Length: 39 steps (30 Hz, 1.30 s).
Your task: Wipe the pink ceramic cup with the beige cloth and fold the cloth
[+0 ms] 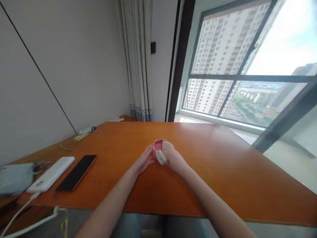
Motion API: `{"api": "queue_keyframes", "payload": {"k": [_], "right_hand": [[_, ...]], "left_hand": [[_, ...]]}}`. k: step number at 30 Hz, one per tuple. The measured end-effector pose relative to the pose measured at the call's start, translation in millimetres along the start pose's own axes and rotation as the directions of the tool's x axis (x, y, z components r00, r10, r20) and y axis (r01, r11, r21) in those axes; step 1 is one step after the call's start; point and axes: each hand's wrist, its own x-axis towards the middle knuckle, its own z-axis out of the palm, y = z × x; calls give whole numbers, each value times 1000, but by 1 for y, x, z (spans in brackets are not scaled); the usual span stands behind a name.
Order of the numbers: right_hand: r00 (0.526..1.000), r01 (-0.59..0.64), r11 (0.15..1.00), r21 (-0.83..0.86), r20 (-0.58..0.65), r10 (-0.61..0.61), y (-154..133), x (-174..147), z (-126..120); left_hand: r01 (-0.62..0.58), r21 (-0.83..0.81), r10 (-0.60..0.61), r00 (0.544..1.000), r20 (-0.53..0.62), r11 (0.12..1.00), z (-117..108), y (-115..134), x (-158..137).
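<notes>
A small pink cup [158,145] is held a little above or on the middle of the wooden table [119,138]; which of the two I cannot tell. My left hand [145,159] grips its left side, fingers curved along the wall. In my right hand [173,159] is a pale grey cloth [161,157], bunched and pressed against the cup's right side and rim. Part of the cloth hangs down in front of the cup. The right fingertips are hidden behind the cloth.
On the left lie a black phone [77,172], a white power bank [51,173] with a cable, and a pale pouch [15,178]. A power strip [86,130] sits by the wall. Beyond the table are a curtain [138,66] and a window [235,77].
</notes>
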Motion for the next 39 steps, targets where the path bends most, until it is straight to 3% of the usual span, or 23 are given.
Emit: {"api": "queue_keyframes", "payload": {"k": [5, 9, 14, 22, 27, 30, 35, 39], "right_hand": [[1000, -8, 1000, 21, -24, 9, -14, 23, 11], [997, -21, 1000, 18, -72, 23, -23, 23, 27], [997, 42, 997, 64, -69, -38, -21, 18, 25], [981, 187, 976, 110, -69, -180, -2, 17, 6], [972, 219, 970, 102, -115, -207, -8, 18, 9], [978, 161, 984, 72, -148, -149, -10, 20, 19], [965, -58, 993, 100, -248, 81, -9, 18, 36], [957, -98, 988, 120, -261, 126, -19, 16, 43]], "left_hand": [[-116, -85, 100, 980, -175, 990, -5, -12, 5], [-207, 5, 195, 912, -360, 978, -11, -18, 10], [-224, 161, 272, 858, -436, 961, -13, -22, 13], [-91, 177, 153, 913, -379, 980, -16, -8, 11], [-88, 107, 122, 920, -372, 990, -19, 3, 7], [-114, 23, 115, 933, -341, 993, -14, 0, 6], [-181, -86, 166, 974, -154, 980, 10, -13, 4], [-210, -21, 200, 956, -216, 977, 16, -18, 1]]}}
